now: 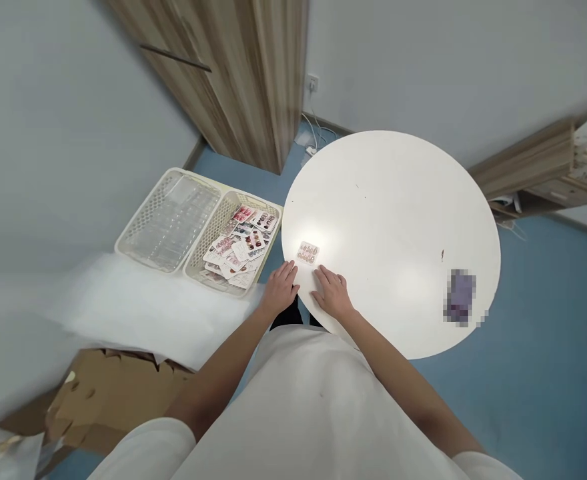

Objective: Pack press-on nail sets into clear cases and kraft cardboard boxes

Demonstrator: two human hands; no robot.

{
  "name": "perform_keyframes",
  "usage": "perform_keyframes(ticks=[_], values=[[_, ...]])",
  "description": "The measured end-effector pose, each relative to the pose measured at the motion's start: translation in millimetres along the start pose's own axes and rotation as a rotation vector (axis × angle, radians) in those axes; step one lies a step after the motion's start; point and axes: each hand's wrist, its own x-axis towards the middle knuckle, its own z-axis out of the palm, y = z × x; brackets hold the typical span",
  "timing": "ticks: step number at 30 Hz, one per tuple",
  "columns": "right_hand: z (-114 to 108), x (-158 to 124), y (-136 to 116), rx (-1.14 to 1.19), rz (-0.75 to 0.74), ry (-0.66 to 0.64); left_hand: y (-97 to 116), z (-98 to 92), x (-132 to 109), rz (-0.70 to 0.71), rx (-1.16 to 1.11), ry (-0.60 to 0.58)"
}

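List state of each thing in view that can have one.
Card: flat on table
Left hand: open, empty, at table edge
Right hand: open, empty, fingers by card
Left basket: holding clear trays
Right basket: holding cards, loosely heaped
Cupboard: looks shut
Pixelated item: on table, state unreadable

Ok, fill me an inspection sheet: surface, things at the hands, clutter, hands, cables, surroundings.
Surface: round white table, some dark marks.
Things: small pale square card, two rows of pinkish ovals, lying flat.
Clutter: pixelated purple item at right, unidentifiable.
Hands: left hand at the table's near edge, right hand on the table; both open, near the card.
Cables: white cables on the blue floor.
Surroundings: two cream plastic baskets at left, brown wood-grain cabinet.
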Motion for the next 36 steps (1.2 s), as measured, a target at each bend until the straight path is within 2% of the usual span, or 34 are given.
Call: perform_keyframes(ticks=[2,7,10,13,18,24,26,29,33,36], values=[[-3,-8,3,0.037,-0.088,-0.045,9,2.5,-12,-0.053,-0.017,0.023],[-6,-24,5,0.129,-0.362,-0.265,34,14.5,-56,-0.168,-0.098,0.024],[-5,-33,-2,0.134,-0.44,-0.308,44,20.2,-86,-0.219,-0.135,0.032],[-6,-36,-15,0.136,-0.521,-0.315,45,17.1,-111,-0.302,-0.164,0.056],[-12,-18,-52,0.085,-0.665,-0.258,29,-13.9,-146,-0.39,-0.235,0.158],[-12,24,-127,-0.035,-0.742,-0.154,-7,-61.7,-190,-0.467,-0.276,0.342],[-12,35,-149,-0.096,-0.774,-0.141,-20,-73.1,-197,-0.493,-0.264,0.39],[-17,51,-172,-0.162,-0.807,-0.167,-37,-88.7,-195,-0.482,-0.259,0.406],[-31,80,-181,-0.165,-0.762,-0.165,-56,-108.4,-176,-0.468,-0.356,0.416],[-41,107,-181,-0.078,-0.688,-0.15,-71,-116.8,-157,-0.496,-0.599,0.469]])
